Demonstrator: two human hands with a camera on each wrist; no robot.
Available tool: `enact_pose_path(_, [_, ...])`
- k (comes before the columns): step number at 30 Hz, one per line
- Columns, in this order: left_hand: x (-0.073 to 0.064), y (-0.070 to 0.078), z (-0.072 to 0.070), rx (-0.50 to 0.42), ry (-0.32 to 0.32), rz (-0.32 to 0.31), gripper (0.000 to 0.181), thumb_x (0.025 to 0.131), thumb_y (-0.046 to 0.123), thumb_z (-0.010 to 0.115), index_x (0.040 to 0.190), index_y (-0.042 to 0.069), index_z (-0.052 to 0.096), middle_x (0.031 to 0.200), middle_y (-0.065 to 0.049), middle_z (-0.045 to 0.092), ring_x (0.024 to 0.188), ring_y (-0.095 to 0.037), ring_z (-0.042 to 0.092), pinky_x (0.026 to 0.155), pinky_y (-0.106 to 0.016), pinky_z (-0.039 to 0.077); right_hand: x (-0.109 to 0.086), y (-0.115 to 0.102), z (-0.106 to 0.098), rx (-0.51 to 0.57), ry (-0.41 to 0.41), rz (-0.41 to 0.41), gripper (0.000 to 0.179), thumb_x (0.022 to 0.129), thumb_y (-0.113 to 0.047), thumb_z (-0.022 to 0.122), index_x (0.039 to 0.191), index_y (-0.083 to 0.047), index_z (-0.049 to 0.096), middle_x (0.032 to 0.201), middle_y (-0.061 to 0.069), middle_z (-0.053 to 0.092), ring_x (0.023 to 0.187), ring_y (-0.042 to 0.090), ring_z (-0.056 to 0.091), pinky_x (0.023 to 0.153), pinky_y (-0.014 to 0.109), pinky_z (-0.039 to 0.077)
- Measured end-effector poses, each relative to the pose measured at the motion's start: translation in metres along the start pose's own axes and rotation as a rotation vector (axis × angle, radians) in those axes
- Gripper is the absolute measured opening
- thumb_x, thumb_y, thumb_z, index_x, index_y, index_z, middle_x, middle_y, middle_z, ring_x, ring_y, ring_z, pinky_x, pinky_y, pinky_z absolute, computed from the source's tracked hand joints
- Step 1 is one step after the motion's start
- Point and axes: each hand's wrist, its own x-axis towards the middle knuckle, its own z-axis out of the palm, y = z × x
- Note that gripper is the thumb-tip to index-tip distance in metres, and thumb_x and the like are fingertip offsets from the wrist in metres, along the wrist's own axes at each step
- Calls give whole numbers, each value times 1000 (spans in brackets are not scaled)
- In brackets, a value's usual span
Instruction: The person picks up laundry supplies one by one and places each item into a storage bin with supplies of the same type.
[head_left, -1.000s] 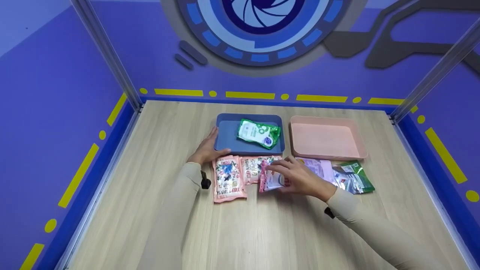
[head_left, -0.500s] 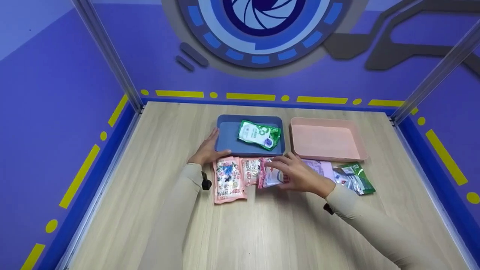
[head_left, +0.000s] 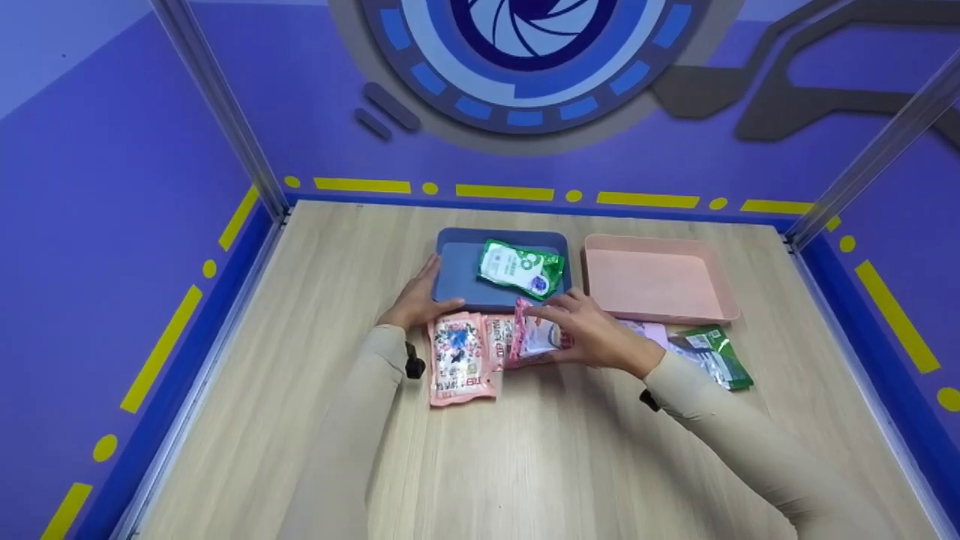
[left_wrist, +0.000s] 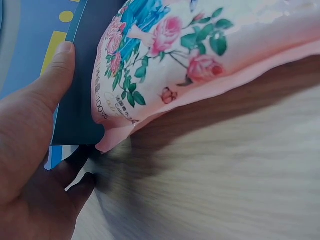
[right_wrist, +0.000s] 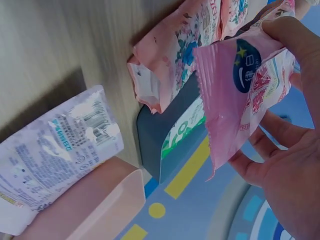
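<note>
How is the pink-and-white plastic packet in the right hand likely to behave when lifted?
The packet is probably light: the right hand alone holds it. Thin-looking, it could crease. Its free, crimped end may bend.

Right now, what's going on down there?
A person's right hand holds a pink-and-white plastic packet above the wooden table. The left hand rests against the near left corner of a blue rectangular tray, in which a green-and-white plastic packet lies. A pink rectangular tray stands beside it. In front of the trays lie peach floral plastic packets, a purple plastic packet and a green-and-silver plastic packet.
</note>
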Motion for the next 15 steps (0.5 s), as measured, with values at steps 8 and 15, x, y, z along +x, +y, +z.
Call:
enact_pose_path(8, [1, -2, 0, -7, 0, 1, 105, 94, 42, 75, 166, 10, 6, 174, -7, -1, 158, -32, 6, 127, -48, 14, 7, 0, -4, 22, -16, 40, 82, 85, -33, 86, 155, -41, 45, 144, 10, 54, 129, 31, 47, 93, 52, 58])
enact_pose_path(15, [1, -3, 0, 7, -5, 4, 106, 93, 45, 75, 166, 10, 7, 174, -6, -1, 158, -31, 7, 127, -48, 15, 14, 2, -6, -24, 1, 28, 81, 82, -32, 88, 153, -39, 49, 140, 8, 57, 125, 27, 48, 93, 48, 57])
